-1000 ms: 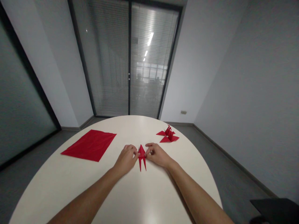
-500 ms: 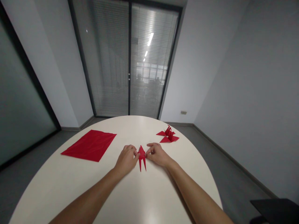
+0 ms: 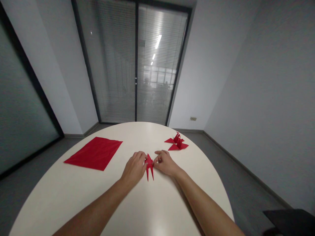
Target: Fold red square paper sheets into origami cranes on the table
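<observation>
A small folded piece of red paper (image 3: 149, 166) with two long points toward me lies on the white round table (image 3: 137, 203). My left hand (image 3: 134, 167) pinches its left side with curled fingers. My right hand (image 3: 165, 162) pinches its right side, fingers bent. Both hands rest on the tabletop around the piece, and its upper tip is partly hidden by my left fingers.
A flat red paper sheet (image 3: 94, 152) lies on the table to the left. Two finished red paper cranes (image 3: 177, 142) sit at the far right of the table. Glass doors with blinds (image 3: 136, 62) stand behind. A dark object (image 3: 290, 221) shows at bottom right.
My left fingers have slid a little right over the top of the folded piece, covering its upper tip. The right hand has barely moved.
</observation>
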Tool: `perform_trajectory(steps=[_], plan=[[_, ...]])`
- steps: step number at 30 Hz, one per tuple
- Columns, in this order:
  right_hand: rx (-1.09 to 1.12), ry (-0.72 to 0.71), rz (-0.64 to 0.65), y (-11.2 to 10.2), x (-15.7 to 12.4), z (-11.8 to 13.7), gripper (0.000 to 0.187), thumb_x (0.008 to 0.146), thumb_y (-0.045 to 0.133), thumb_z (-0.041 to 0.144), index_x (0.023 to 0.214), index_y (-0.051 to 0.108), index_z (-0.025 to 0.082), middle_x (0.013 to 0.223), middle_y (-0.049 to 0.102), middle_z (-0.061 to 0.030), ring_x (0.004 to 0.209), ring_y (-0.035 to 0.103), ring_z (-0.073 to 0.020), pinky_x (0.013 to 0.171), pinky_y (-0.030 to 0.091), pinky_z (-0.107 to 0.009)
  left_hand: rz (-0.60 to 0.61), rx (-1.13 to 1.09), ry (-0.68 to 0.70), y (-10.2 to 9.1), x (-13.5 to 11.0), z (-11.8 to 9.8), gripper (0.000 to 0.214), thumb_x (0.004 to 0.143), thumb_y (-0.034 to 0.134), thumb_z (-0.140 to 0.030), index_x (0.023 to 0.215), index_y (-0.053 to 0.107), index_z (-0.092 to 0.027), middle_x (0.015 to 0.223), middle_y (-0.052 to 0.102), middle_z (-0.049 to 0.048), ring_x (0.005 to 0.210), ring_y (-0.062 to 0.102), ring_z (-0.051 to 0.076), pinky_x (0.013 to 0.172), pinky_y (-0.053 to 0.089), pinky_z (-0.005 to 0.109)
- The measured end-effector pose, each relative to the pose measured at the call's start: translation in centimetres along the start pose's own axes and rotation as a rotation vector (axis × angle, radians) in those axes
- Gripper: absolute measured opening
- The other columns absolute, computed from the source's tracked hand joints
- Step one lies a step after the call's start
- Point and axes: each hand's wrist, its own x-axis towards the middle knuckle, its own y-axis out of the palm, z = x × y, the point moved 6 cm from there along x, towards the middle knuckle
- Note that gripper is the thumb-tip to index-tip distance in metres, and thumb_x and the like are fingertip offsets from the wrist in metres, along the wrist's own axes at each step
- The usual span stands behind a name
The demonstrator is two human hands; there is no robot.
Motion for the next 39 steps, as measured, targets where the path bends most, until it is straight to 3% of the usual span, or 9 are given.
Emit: perform_trajectory(steps=[7, 14, 18, 20, 24, 26, 30, 34, 39], plan=[[-0.035, 0.031, -0.029, 0.3, 0.3, -0.5, 0.007, 0.072, 0.072, 0.023, 0.074, 0.077, 0.02, 0.127, 0.066, -0.0122, 0.13, 0.048, -0.0316, 0.108, 0.04, -0.044, 0.099, 0.069, 0.14, 0.5, -0.3, -1.2, 0.024, 0.095, 0.049, -0.01, 0.101, 0.07, -0.02, 0.105, 0.071, 0.0074, 0.104, 0.06, 0.025, 0.091, 0.049, 0.039], [-0.058, 0.037, -0.045, 0.3, 0.2, -0.3, 0.006, 0.073, 0.073, 0.026, 0.075, 0.075, 0.02, 0.13, 0.065, -0.0112, 0.129, 0.048, -0.0325, 0.108, 0.04, -0.044, 0.234, 0.152, 0.111, 0.4, -1.1, -2.5, 0.032, 0.092, 0.042, -0.005, 0.106, 0.07, -0.015, 0.107, 0.071, 0.0146, 0.101, 0.065, 0.028, 0.087, 0.053, 0.042], [-0.121, 0.004, -0.02, 0.4, -0.1, 0.2, 0.008, 0.077, 0.07, 0.026, 0.075, 0.074, 0.02, 0.133, 0.062, -0.0112, 0.13, 0.045, -0.0335, 0.107, 0.037, -0.048, 0.255, 0.177, 0.109, 0.1, -1.5, -3.7, 0.035, 0.092, 0.043, -0.009, 0.116, 0.067, -0.014, 0.122, 0.068, 0.0184, 0.115, 0.061, 0.031, 0.088, 0.053, 0.042], [-0.141, -0.023, -0.008, 0.2, -0.3, 0.6, 0.009, 0.078, 0.069, 0.025, 0.084, 0.074, 0.021, 0.133, 0.061, -0.0114, 0.131, 0.044, -0.033, 0.107, 0.037, -0.05, 0.266, 0.19, 0.117, 0.1, -1.6, -3.9, 0.036, 0.093, 0.043, -0.011, 0.12, 0.066, -0.012, 0.128, 0.065, 0.0203, 0.121, 0.059, 0.032, 0.09, 0.054, 0.043], [-0.16, -0.185, 0.039, 0.1, -1.0, 1.8, 0.044, 0.083, 0.064, 0.021, 0.126, 0.066, 0.026, 0.143, 0.053, -0.0116, 0.137, 0.038, -0.0318, 0.11, 0.033, -0.054, 0.277, 0.173, 0.105, 0.2, -1.6, -3.8, 0.037, 0.093, 0.043, -0.013, 0.123, 0.064, -0.012, 0.13, 0.065, 0.0196, 0.121, 0.06, 0.032, 0.094, 0.053, 0.045], [-0.202, -0.233, 0.114, 0.3, -1.2, 2.0, 0.05, 0.088, 0.058, 0.022, 0.138, 0.06, 0.031, 0.153, 0.044, -0.0104, 0.144, 0.029, -0.0343, 0.113, 0.027, -0.058, 0.276, 0.153, 0.092, 0.1, -1.6, -3.7, 0.037, 0.093, 0.044, -0.015, 0.125, 0.063, -0.012, 0.13, 0.065, 0.0193, 0.122, 0.06, 0.032, 0.096, 0.053, 0.046], [-0.309, -0.143, 0.215, 0.7, -1.2, 1.4, 0.052, 0.095, 0.05, 0.031, 0.147, 0.05, 0.035, 0.162, 0.033, -0.0085, 0.15, 0.019, -0.0394, 0.116, 0.02, -0.062, 0.302, 0.148, 0.084, 0.0, -1.6, -3.9, 0.039, 0.094, 0.042, -0.017, 0.125, 0.064, -0.01, 0.134, 0.063, 0.0197, 0.125, 0.057, 0.031, 0.101, 0.051, 0.046], [-0.379, -0.09, 0.201, 0.8, -1.0, 1.3, 0.053, 0.096, 0.049, 0.041, 0.149, 0.048, 0.035, 0.164, 0.029, -0.0078, 0.151, 0.017, -0.0401, 0.117, 0.018, -0.06, 0.34, 0.176, 0.07, -0.1, -1.6, -4.2, 0.044, 0.094, 0.04, -0.019, 0.13, 0.061, -0.006, 0.139, 0.06, 0.0205, 0.13, 0.054, 0.031, 0.104, 0.05, 0.045], [-0.398, -0.194, 0.156, 0.6, -1.4, 1.9, 0.064, 0.095, 0.049, 0.033, 0.157, 0.033, 0.027, 0.167, 0.021, -0.011, 0.153, 0.015, -0.0357, 0.12, 0.017, -0.056, 0.372, 0.15, 0.091, -0.4, -1.7, -3.7, 0.045, 0.093, 0.04, -0.018, 0.131, 0.062, -0.01, 0.138, 0.062, 0.0165, 0.131, 0.052, 0.031, 0.108, 0.046, 0.044]])
